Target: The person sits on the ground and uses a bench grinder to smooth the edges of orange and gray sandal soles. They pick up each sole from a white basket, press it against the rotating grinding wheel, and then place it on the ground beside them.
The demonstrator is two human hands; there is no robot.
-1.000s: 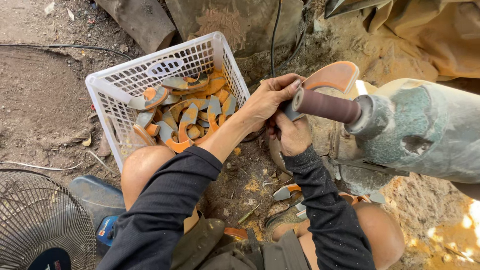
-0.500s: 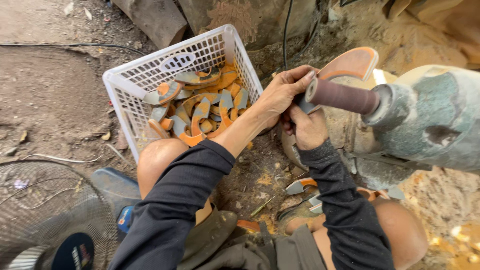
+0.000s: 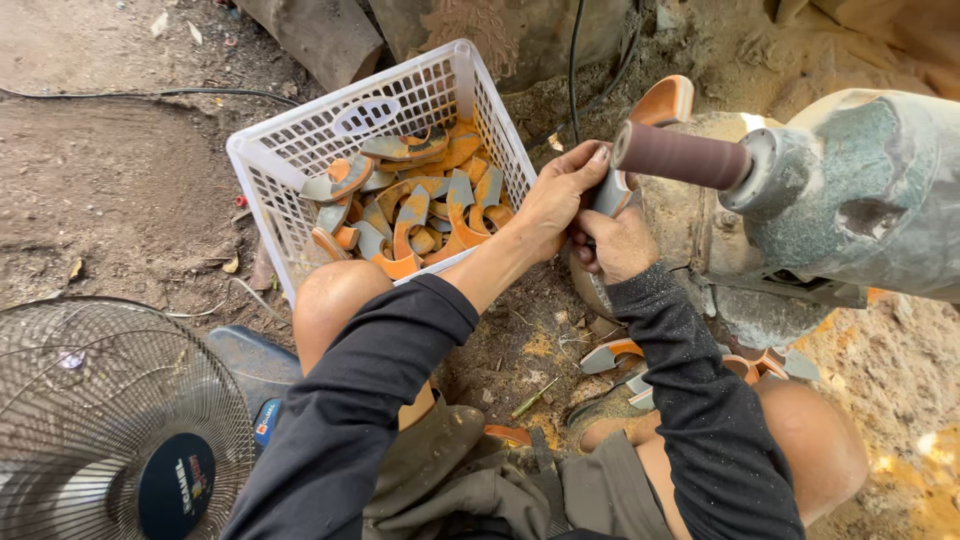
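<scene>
Here, label by label:
Left hand: your left hand (image 3: 556, 200) had its fingers (image 3: 583, 165) curled narrow around the upper end of the curved grey-and-orange sole-shaped piece (image 3: 610, 190).
Right hand: your right hand (image 3: 617, 243) gripped the same piece from below, fingers folded tight.
Piece: it stood pinched between both hands, just under the brown cylindrical sanding drum (image 3: 680, 156); whether it touched the drum you could not tell.
Drum: it stuck out from the dusty grey-green motor housing (image 3: 860, 195).
Basket: the white slotted plastic basket (image 3: 300, 160) of similar pieces sat just beside your left wrist.
Fan: a wire-caged fan (image 3: 110, 420) stood near your left knee.
</scene>
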